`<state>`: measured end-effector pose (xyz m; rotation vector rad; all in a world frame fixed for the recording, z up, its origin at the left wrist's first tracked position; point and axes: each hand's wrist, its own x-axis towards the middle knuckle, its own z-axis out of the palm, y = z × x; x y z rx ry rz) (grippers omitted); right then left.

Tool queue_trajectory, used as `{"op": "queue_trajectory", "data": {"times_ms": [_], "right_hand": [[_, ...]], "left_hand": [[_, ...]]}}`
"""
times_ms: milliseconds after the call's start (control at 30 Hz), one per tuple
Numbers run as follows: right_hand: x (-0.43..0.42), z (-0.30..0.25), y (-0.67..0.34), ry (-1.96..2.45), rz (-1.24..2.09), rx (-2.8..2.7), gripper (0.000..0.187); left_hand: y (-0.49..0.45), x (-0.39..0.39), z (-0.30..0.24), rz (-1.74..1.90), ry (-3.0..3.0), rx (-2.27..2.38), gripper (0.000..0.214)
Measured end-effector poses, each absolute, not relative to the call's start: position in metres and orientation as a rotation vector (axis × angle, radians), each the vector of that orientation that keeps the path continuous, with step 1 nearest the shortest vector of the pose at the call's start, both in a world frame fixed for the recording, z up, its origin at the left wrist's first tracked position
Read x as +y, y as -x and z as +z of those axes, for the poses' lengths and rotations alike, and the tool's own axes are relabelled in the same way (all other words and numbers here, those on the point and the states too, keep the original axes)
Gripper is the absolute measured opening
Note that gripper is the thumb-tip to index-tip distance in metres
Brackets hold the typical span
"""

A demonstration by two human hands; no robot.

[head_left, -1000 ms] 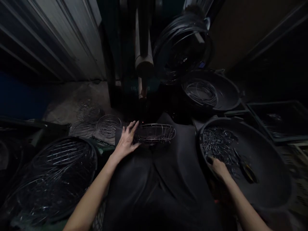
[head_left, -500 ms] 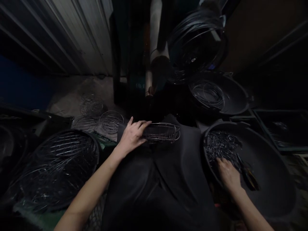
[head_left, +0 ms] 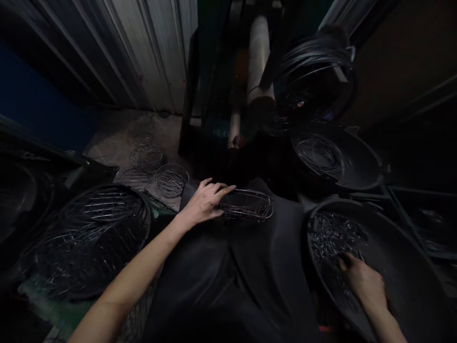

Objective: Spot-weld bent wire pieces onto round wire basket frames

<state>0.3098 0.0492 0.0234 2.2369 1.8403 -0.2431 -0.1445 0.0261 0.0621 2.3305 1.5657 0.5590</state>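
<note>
Black plastic basin (head_left: 407,257) at the right holds a heap of short bent wire pieces (head_left: 333,233), and the right hand (head_left: 366,281) reaches into it, fingers curled at the heap's edge; whether they pinch any piece I cannot tell. Across the dark apron (head_left: 210,271) on the lap lies a wire frame (head_left: 250,202), its left end held between the left hand's (head_left: 204,202) thumb and fingers. Close ahead stands a machine with a pale cylinder (head_left: 260,57), blocking the view behind it. Beside it hangs a wire coil (head_left: 316,55), above a second basin (head_left: 364,159) with looped wire. Round wire grids (head_left: 171,180) lie on the floor to the left, near a tub of wires (head_left: 107,205). One second ago the left fingers were spread, the right hand was at the basin's rim, and pliers showed in the basin; now they are out of sight.
</note>
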Motion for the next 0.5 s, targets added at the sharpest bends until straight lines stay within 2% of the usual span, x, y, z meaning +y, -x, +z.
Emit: {"op": "queue_trajectory", "data": {"times_ms": [67, 133, 200, 300, 400, 500], "right_hand": [[0.051, 0.055, -0.276, -2.548, -0.439, 1.754, 0.026], [0.051, 0.085, -0.228, -2.748, -0.933, 1.903, 0.030], [0.051, 0.105, -0.175, -2.593, -1.613, 2.027, 0.039], [0.058, 0.113, -0.110, -2.280, -2.165, 2.028, 0.043], [0.073, 0.105, -0.072, -2.166, -2.278, 2.110, 0.040], [0.083, 0.098, -0.051, -2.204, -2.017, 2.325, 0.034]], "left_hand": [[0.144, 0.029, 0.066, 0.593, -2.331, 1.546, 0.072], [0.141, 0.032, 0.071, 0.636, -2.342, 1.528, 0.075], [0.137, 0.036, 0.078, 0.674, -2.374, 1.515, 0.077], [0.131, 0.041, 0.086, 0.686, -2.471, 1.560, 0.074], [0.128, 0.044, 0.090, 0.676, -2.584, 1.648, 0.066], [0.130, 0.046, 0.090, 0.709, -2.636, 1.719, 0.059]]}}
